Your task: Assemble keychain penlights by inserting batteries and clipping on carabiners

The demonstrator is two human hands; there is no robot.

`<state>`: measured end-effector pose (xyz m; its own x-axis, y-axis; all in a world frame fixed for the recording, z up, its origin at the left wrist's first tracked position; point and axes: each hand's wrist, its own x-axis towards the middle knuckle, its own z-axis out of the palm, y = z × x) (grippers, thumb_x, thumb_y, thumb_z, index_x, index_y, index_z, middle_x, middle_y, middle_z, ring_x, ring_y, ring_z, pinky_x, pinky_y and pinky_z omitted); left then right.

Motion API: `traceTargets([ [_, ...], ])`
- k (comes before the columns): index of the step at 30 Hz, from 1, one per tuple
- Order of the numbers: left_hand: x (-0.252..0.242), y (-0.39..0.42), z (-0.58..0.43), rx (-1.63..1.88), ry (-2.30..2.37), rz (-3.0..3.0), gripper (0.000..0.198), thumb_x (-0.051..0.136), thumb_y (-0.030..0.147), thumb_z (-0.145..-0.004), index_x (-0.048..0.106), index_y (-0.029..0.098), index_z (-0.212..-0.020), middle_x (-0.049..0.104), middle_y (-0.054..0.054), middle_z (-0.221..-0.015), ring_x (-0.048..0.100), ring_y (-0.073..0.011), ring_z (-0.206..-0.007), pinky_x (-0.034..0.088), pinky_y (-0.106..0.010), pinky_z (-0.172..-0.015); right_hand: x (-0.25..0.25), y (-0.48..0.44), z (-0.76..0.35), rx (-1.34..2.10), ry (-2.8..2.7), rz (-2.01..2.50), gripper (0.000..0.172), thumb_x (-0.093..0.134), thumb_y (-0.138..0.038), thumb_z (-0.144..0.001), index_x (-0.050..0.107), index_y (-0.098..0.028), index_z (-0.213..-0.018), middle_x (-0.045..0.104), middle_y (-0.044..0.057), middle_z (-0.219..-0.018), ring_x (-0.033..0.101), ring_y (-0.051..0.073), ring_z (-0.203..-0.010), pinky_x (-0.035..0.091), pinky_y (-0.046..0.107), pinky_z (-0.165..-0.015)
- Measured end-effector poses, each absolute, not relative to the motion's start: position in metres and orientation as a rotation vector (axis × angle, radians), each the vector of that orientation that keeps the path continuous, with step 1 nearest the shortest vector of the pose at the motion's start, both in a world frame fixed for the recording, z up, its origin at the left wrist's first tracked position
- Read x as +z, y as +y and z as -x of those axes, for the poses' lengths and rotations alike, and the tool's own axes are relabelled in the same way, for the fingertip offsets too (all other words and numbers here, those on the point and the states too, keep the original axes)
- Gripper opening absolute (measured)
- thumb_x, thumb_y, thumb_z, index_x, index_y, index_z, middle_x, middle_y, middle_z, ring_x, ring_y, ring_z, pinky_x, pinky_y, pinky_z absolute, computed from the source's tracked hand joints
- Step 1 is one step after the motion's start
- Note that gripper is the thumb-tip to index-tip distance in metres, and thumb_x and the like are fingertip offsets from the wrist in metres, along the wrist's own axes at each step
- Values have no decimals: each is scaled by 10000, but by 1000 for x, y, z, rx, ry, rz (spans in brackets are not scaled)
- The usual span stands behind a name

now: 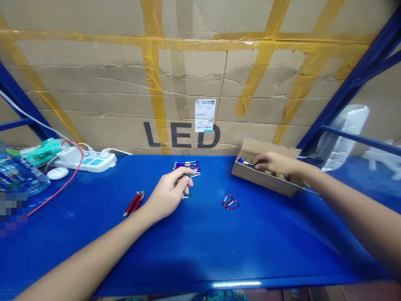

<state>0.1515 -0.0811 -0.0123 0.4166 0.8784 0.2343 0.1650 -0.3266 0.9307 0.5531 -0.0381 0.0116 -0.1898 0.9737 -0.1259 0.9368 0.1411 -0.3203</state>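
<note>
My left hand (173, 190) is over the middle of the blue table, fingers curled around a green carabiner (188, 195), mostly hidden by the fingers. Just beyond it lies a row of blue and purple slim metal tubes (184, 164) with clips at their ends. Two red slim tubes (134, 203) rest left of my left wrist. My right hand (272, 162) reaches into an open cardboard box (265, 180), its fingers bent down at a dark slim tube (249, 164); what the fingertips grip is partly hidden. Two red carabiners (230, 202) lie between the hands.
A white power strip (98, 162) with plugs and cables stands at the back left, near a white rounded device (57, 173) and a large plastic bottle (21, 173). A red cable (70, 177) crosses the left side. Behind the table rises a large taped carton (119, 92).
</note>
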Motion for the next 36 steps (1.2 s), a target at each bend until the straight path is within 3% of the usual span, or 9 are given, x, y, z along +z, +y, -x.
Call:
traceTargets([
  [5,-13,-81,-150,955,907,-1779,250,481,293,-953,639,180,-1112,612,-32,-875,590,-122,-679,503,-238,-558,15,-48,-541,207,-2328,1893,385,603,-368,-764,713,-227,-1105,720,93,-1135,664,298,-1046,520,369,-888],
  [9,-13,-80,-150,946,914,-1793,252,467,285,-964,637,188,-1123,611,-32,-890,593,-122,-688,500,-240,-565,17,-53,-523,433,-2489,1819,331,529,-263,-778,737,-280,-1036,751,24,-1064,694,265,-956,532,352,-816],
  [13,-13,-79,-150,947,916,-1789,252,468,289,-967,636,192,-1127,610,-30,-894,595,-124,-694,499,-243,-568,13,-49,-520,468,-2528,1806,418,537,-196,-738,751,-282,-1086,752,17,-1152,696,287,-1030,524,362,-871],
  [20,-13,-80,-149,934,915,-1788,254,456,279,-971,622,184,-1139,600,-26,-894,589,-121,-697,501,-244,-574,10,-51,-529,394,-2387,1778,359,527,-398,-855,763,-230,-1067,747,52,-1177,679,304,-1060,509,368,-918],
  [26,-13,-79,-149,936,916,-1793,262,454,283,-972,618,173,-1144,600,-28,-894,588,-123,-695,499,-246,-572,21,-55,-538,410,-2190,1871,400,506,-512,-882,719,-177,-928,747,80,-878,668,247,-774,513,343,-707],
  [29,-14,-78,-150,932,921,-1791,264,455,292,-973,619,175,-1143,601,-28,-894,589,-124,-697,499,-247,-569,20,-55,-545,408,-2110,1879,363,529,-483,-869,703,-165,-891,740,90,-865,659,237,-748,509,337,-686],
  [36,-12,-79,-150,926,932,-1783,261,452,298,-973,628,190,-1132,605,-22,-894,588,-123,-695,498,-250,-575,13,-47,-555,467,-1897,1929,363,504,-270,-823,712,-139,-1090,753,86,-880,668,207,-694,539,317,-658],
])
